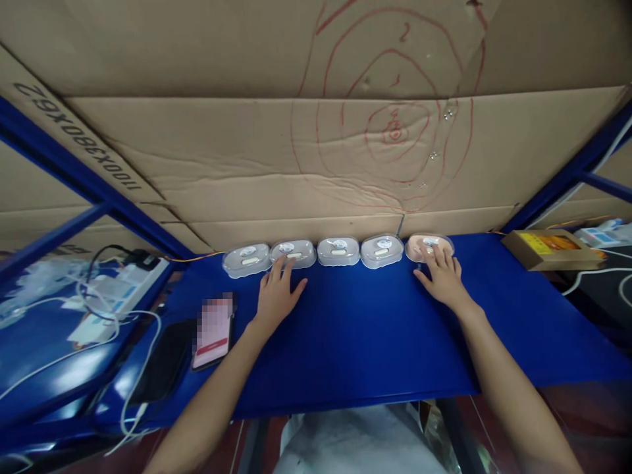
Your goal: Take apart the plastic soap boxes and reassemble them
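Clear cases (338, 251), five: a row just beyond and between both hands. Left hand (276, 297): open, fingertips at second from left, nothing gripped. Right hand (444, 280): open, fingers over rightmost, nothing gripped. Likely light, stiff, slick, crackable; hold by side edges.

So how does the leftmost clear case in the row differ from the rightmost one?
The leftmost case looks greyish, while the rightmost case looks peach-tinted. The leftmost case is untouched and fully in view; the rightmost case is partly hidden under the fingers of the right hand. Both are rounded, see-through and carry a small label.
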Tool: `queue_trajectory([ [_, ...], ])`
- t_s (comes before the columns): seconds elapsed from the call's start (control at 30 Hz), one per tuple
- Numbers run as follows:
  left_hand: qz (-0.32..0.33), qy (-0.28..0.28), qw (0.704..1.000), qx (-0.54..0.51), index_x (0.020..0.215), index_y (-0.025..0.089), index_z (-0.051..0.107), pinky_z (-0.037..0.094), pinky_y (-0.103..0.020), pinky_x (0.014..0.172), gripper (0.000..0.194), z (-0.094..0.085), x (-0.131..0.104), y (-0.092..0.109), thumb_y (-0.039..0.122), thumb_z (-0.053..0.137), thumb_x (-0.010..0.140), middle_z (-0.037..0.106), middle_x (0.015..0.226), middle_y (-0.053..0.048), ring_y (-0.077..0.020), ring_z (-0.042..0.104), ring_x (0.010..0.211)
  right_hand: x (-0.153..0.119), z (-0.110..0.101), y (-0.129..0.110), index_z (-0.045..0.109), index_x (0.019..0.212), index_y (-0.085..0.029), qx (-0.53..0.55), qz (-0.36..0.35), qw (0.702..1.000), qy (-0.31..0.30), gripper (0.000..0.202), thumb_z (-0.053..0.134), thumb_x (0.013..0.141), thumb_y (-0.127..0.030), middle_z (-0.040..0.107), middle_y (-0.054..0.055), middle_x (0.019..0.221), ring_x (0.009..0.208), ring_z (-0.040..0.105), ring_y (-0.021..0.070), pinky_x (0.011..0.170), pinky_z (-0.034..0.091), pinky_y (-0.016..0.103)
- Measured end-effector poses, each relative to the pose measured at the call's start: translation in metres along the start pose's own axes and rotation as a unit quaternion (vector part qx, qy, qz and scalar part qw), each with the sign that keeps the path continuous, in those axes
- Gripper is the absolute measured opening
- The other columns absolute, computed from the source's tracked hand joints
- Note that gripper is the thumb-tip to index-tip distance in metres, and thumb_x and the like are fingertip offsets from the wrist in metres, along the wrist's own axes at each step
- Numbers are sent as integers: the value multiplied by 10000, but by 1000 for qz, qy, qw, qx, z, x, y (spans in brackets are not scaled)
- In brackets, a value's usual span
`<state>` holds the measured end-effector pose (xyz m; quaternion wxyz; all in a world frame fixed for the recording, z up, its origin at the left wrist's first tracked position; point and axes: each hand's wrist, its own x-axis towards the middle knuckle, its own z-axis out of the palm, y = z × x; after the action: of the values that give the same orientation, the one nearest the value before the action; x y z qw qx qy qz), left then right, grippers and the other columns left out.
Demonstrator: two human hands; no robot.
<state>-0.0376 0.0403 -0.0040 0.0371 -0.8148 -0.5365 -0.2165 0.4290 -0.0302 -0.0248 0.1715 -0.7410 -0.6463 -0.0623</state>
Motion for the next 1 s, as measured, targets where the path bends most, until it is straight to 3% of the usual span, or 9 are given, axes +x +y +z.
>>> queue_trajectory([
  [0.17, 2, -14, 1000, -13, 1638, 162, 399, 506, -583, 1159, 642, 0, 2, -4, 485, 498, 1093, 406, 1707, -248, -425, 422, 1585, -1, 1, -11, 272, 1745, -247, -1, -12, 1000, -9, 754, 391, 1092, -605, 218, 223, 1817, 1683, 186, 470, 1263, 210, 799],
  [0.3, -10, -26, 1000, -6, 1601, 191, 485, 455, -566, 1213, 606, -5, 6, -7, 480, 556, 1073, 447, 1697, -214, -383, 455, 1567, -5, 3, -32, 211, 1760, -239, 8, -74, 997, 15, 739, 377, 1116, -563, 156, 209, 1834, 1706, 103, 432, 1287, 154, 784],
  [0.47, -147, 23, 988, 39, 1637, 163, 476, 187, -793, 1257, 627, -17, 24, -29, 498, 482, 1107, 345, 1731, -285, -450, 297, 1630, -19, 9, -69, 203, 1762, -291, 36, -185, 981, -38, 720, 426, 1121, -532, 172, 165, 1840, 1710, 141, 377, 1323, 175, 708],
  [0.6, -223, 3, 974, 49, 1609, 182, 539, 237, -866, 1182, 607, -19, 39, -52, 524, 434, 1119, 367, 1725, -282, -504, 296, 1616, -25, 14, -83, 273, 1744, -328, 38, -227, 971, -62, 633, 415, 1138, -443, 179, 125, 1843, 1711, 169, 331, 1338, 216, 645],
  [0.7, -225, -19, 973, 54, 1624, 212, 532, 258, -857, 1182, 608, -13, 41, -53, 533, 454, 1113, 357, 1745, -248, -502, 281, 1624, -25, 14, -83, 265, 1746, -333, 49, -221, 972, -68, 644, 429, 1135, -453, 169, 123, 1845, 1710, 162, 347, 1331, 228, 665],
  [0.83, -206, -22, 976, 67, 1661, 191, 477, 237, -839, 1197, 644, -9, 35, -39, 531, 442, 1116, 314, 1762, -257, -501, 227, 1639, -25, 10, -80, 244, 1750, -341, 57, -208, 973, -78, 672, 448, 1128, -493, 128, 120, 1852, 1714, 138, 356, 1331, 218, 678],
  [1.0, -170, -50, 981, 76, 1629, 250, 527, 254, -798, 1201, 619, -29, 26, -41, 541, 526, 1082, 425, 1711, -222, -482, 375, 1556, -26, 7, -81, 266, 1741, -343, 54, -195, 974, -103, 644, 413, 1138, -514, 125, 110, 1854, 1714, 143, 347, 1328, 220, 687],
])
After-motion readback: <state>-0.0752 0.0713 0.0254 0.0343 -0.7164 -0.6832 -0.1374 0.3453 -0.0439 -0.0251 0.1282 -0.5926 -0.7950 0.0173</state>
